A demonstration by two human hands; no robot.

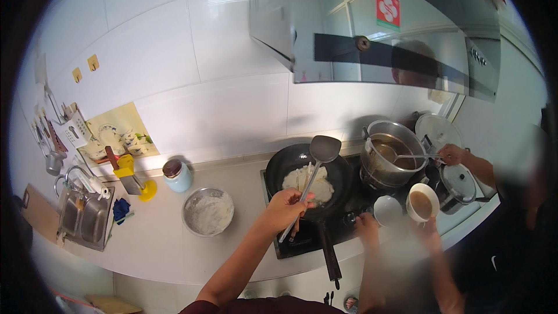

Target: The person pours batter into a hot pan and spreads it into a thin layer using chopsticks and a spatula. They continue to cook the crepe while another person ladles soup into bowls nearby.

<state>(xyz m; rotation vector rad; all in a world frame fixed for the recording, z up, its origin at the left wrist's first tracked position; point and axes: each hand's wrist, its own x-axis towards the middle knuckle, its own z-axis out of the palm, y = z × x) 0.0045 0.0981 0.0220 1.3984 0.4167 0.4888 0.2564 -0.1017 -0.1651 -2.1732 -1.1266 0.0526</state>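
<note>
My left hand (286,208) is closed round the long metal handle of a wok spatula (325,149) and a pair of chopsticks (295,231). The spatula's dark blade is raised over a black wok (282,163), where a pale, flat piece of dough or pancake (323,191) lies. The chopsticks' tips point down over this pale food. My right hand (367,229) is at the front of the black stove, its fingers bent at a stove knob (350,219). Close beside it stands a small white bowl (387,210). The wok's handle (330,254) points toward me between my arms.
At the right, another person ladles from a big metal pot (385,177) with a ladle (415,156) and holds a bowl of brown liquid (419,203). A lidded pot (458,181) stands beyond. Left are a floury metal bowl (208,212), jar (177,175) and sink (84,221). A range hood (372,35) overhangs.
</note>
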